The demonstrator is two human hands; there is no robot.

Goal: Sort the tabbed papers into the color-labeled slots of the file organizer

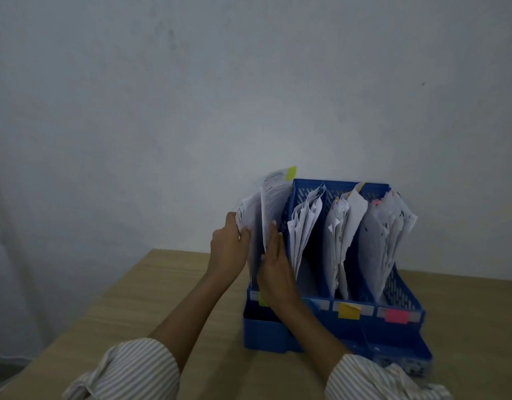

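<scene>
- Sleeves (133, 368), striped and rolled, cut off by the bottom edge; bare forearms reaching forward over wooden table (110, 307).
- Front tray of blue file organizer (263, 333) nearest, low and open-topped; contents hard to make out, right-hand part partly hidden behind the right sleeve, something patterned and blurred there.
- Label strip along the front of the slots: yellow-green label (262, 300) half hidden behind the right wrist, second slot's label hidden by the forearm, orange-yellow label (348, 310) and pink label (396, 316) plainly visible.
- Right hand (275, 264) with fingers straight, laid flat against the near side of the tabbed papers (273, 203) in the leftmost slot.
- Left hand (228, 246) on the outer left of the same slot, fingers curled round the edge of a bunch of sheets, thumb tucked in among them.
- Papers there fanned apart between the hands, standing in the leftmost slot, lower ends hidden; one sheet rising highest with a yellow-green tab (291, 173) at its top corner.
- Three other slots each holding crumpled white sheets, leaning; orange tab (360, 186) sticking up from the third, pink tabs (377, 202) blurred at the top of the fourth.
- Open tabletop to the left of the organizer, its left edge running diagonally; right side tight to the frame.
- Wall (249, 82) plain grey close behind.
</scene>
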